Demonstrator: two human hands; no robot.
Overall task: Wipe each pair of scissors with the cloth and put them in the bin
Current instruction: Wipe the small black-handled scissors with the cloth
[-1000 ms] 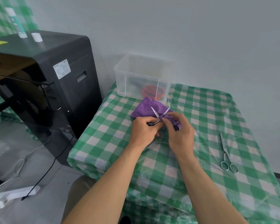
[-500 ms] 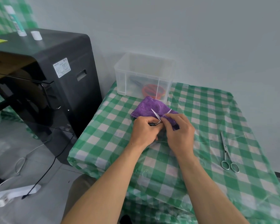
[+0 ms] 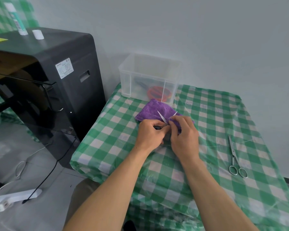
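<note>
My left hand [image 3: 150, 134] grips the dark handles of a small pair of scissors [image 3: 162, 117] whose two blades are spread open and point away from me. My right hand [image 3: 183, 135] pinches a fold of the purple cloth [image 3: 150, 110] around the right blade near the pivot. The cloth lies on the checked table just in front of the clear plastic bin [image 3: 128, 77], which holds orange-handled scissors [image 3: 157, 92] and a dark item. A steel pair of scissors [image 3: 234, 157] lies shut on the table to the right.
The table [image 3: 223, 114] has a green and white checked plastic cover. A black machine [image 3: 57, 77] stands left of the table, with a glue stick [image 3: 16, 20] and a small white cap on top. A power strip [image 3: 15, 197] and cables lie on the floor.
My right hand has slid the cloth down the right blade towards the pivot, so more of that blade's tip shows. My left hand has kept its grip in place.
</note>
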